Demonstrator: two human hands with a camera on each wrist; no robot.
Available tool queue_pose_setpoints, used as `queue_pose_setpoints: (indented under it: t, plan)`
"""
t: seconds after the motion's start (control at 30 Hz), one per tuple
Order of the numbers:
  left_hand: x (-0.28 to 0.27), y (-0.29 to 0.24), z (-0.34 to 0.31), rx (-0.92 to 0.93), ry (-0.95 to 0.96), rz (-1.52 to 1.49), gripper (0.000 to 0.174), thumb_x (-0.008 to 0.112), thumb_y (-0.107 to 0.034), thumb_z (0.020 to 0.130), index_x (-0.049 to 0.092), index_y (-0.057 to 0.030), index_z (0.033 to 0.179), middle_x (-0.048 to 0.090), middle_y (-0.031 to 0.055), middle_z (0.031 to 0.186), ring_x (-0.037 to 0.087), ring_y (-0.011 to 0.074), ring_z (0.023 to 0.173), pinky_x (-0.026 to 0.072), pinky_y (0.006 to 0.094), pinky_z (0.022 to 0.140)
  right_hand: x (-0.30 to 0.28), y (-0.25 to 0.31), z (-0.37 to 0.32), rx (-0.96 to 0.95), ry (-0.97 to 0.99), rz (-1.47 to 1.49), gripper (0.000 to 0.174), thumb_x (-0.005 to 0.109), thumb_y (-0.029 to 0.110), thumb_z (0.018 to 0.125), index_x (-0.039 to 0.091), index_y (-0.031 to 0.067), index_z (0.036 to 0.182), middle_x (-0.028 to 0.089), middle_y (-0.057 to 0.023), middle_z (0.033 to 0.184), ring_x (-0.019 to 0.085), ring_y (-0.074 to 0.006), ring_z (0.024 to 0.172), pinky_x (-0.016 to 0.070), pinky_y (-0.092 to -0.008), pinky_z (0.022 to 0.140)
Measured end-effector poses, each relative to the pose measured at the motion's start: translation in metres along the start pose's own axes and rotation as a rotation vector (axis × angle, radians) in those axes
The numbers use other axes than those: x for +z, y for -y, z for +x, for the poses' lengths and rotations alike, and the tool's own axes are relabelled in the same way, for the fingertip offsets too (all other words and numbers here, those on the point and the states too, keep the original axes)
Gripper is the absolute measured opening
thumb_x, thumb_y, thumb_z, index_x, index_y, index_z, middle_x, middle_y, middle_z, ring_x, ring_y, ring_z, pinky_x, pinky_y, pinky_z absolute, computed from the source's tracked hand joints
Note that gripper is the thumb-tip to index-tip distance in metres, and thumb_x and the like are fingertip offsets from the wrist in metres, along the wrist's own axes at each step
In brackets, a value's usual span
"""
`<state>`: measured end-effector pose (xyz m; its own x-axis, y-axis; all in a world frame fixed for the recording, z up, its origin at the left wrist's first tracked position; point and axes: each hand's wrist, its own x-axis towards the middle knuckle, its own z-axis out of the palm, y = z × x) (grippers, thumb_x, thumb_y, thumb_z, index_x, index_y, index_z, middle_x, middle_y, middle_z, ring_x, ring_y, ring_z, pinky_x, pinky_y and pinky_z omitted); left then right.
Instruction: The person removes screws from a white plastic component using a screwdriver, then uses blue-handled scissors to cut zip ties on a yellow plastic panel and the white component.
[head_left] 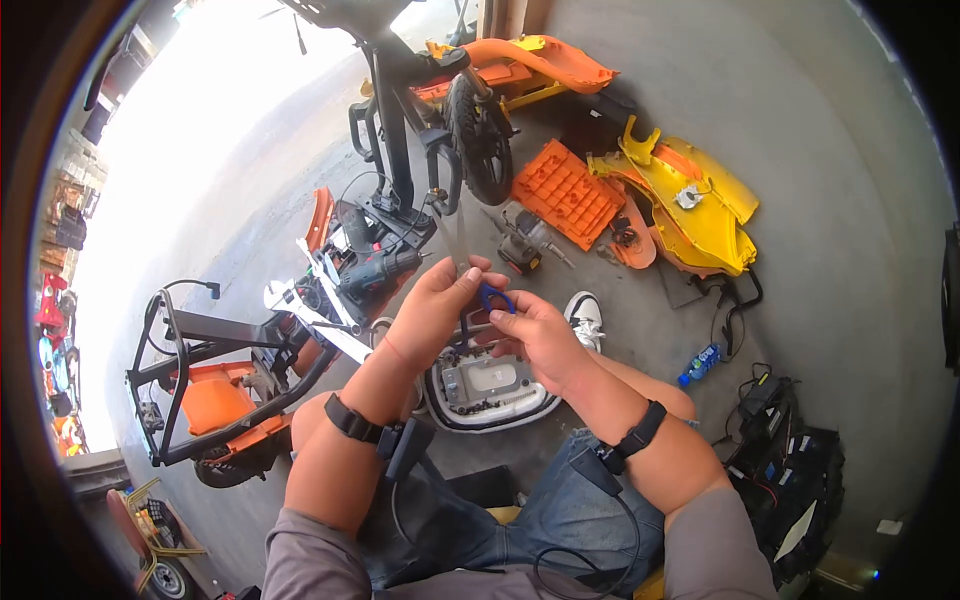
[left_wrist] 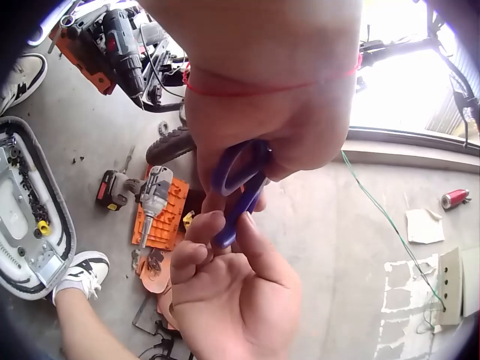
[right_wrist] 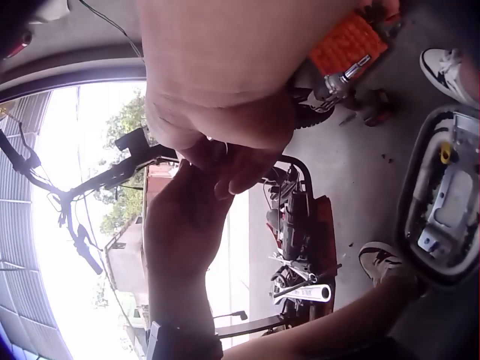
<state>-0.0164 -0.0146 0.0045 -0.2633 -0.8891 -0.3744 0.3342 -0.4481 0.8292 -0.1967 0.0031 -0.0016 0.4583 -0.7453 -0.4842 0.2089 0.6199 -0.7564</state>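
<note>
Scissors (head_left: pixel 461 245) above the far edge of tray (head_left: pixel 505 421), head view. Left hand (head_left: pixel 440 297) grips near blade base, right hand (head_left: pixel 538 335) pinches blue handle (left_wrist: pixel 245 199). Fingers partly hide handle; right wrist view loses scissors in shadow.

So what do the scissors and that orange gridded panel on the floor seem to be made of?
The scissors' blades look like metal, thin, flat and greyish; their blue handles are probably smooth plastic, evenly coloured. The orange panel seems matte moulded plastic, given its uniform colour and raised grid.
</note>
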Motion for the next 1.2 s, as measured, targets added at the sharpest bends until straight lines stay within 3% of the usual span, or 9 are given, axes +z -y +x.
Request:
queue_pose_setpoints:
  t: [0.2,0.27,0.47,0.63,0.77,0.87,0.97,1.03,1.2]
  plan:
    - [0.003,0.001,0.01,0.077,-0.025,-0.039,0.025,0.048,-0.014,0.106,0.055,0.0006,0.125,0.065,0.0127,0.121,0.062,0.0203,0.113,0.0484,0.036,0.102,-0.003,0.005,0.014,-0.149,-0.164,-0.132,0.028,0.054,0.01,0.1,0.051,-0.0011,0.125,0.063,-0.0087,0.104,0.063,-0.0132,0.086,0.052,-0.0269,0.072]
    - [0.004,-0.001,0.013,0.103,-0.057,0.043,0.027,0.05,-0.014,0.105,0.055,-0.0005,0.128,0.063,0.0119,0.125,0.061,0.0201,0.116,0.0477,0.0365,0.103,-0.004,0.005,0.017,-0.258,-0.204,-0.184,0.029,0.054,0.012,0.101,0.05,-0.0016,0.126,0.062,-0.0089,0.105,0.063,-0.0127,0.085,0.0522,-0.0265,0.072]
    - [0.011,-0.003,0.009,0.153,0.016,0.211,0.031,0.053,-0.015,0.104,0.054,-0.0056,0.133,0.06,0.0079,0.13,0.056,0.0174,0.122,0.0474,0.0377,0.103,-0.011,0.007,0.025,-0.228,-0.15,-0.166,0.025,0.057,0.029,0.103,0.057,0.0046,0.11,0.058,-0.0006,0.084,0.053,-0.0066,0.069,0.0432,-0.0227,0.06]
    - [0.003,-0.02,-0.004,0.016,0.049,0.259,0.039,0.057,-0.015,0.102,0.052,-0.008,0.14,0.055,0.0049,0.135,0.056,0.0143,0.12,0.0569,0.0315,0.091,-0.013,0.007,0.03,-0.199,-0.081,-0.135,0.024,0.055,0.034,0.103,0.056,0.0125,0.094,0.055,0.0023,0.076,0.044,-0.0032,0.06,0.0319,-0.0192,0.052]
    - [-0.003,-0.026,-0.01,0.025,0.147,0.239,0.04,0.057,-0.016,0.102,0.051,-0.0072,0.14,0.055,0.0054,0.134,0.058,0.0153,0.118,0.0594,0.0288,0.082,-0.015,0.011,0.031,-0.233,-0.06,-0.09,0.022,0.057,0.032,0.102,0.057,0.0128,0.092,0.053,0.0035,0.075,0.041,-0.002,0.059,0.0287,-0.0181,0.05]
    - [0.003,-0.036,-0.018,0.026,0.144,0.281,0.042,0.057,-0.019,0.102,0.05,-0.0052,0.141,0.056,0.0067,0.132,0.061,0.015,0.113,0.0588,0.0246,0.067,-0.013,0.015,0.028,-0.275,-0.055,-0.059,0.022,0.058,0.032,0.102,0.056,0.0127,0.092,0.051,0.0039,0.074,0.039,-0.002,0.059,0.028,-0.0182,0.051]
    - [0.002,-0.039,-0.019,0.009,0.174,0.313,0.038,0.057,-0.023,0.103,0.054,-0.0014,0.134,0.061,0.0079,0.123,0.065,0.0127,0.1,0.0542,0.0219,0.056,-0.01,0.018,0.025,-0.298,-0.065,-0.059,0.022,0.057,0.028,0.103,0.056,0.009,0.092,0.047,0.0055,0.071,0.037,-0.0029,0.061,0.0283,-0.0207,0.053]
    - [-0.002,-0.04,-0.016,-0.045,0.09,0.421,0.034,0.054,-0.031,0.104,0.061,-0.0001,0.117,0.066,0.005,0.097,0.063,0.0081,0.074,0.0471,0.0201,0.05,-0.014,0.016,0.03,-0.344,-0.08,-0.076,0.022,0.057,0.028,0.103,0.056,0.0088,0.093,0.046,0.0061,0.07,0.037,-0.0026,0.061,0.028,-0.0208,0.053]
    - [0.0,-0.048,-0.019,-0.121,0.078,0.424,0.04,0.052,-0.038,0.105,0.065,-0.0018,0.093,0.056,-0.0012,0.067,0.05,0.0052,0.054,0.0388,0.0212,0.046,-0.017,0.025,0.031,-0.391,-0.115,-0.206,0.022,0.057,0.027,0.103,0.056,0.0083,0.092,0.045,0.0069,0.069,0.036,-0.002,0.061,0.0271,-0.0208,0.053]
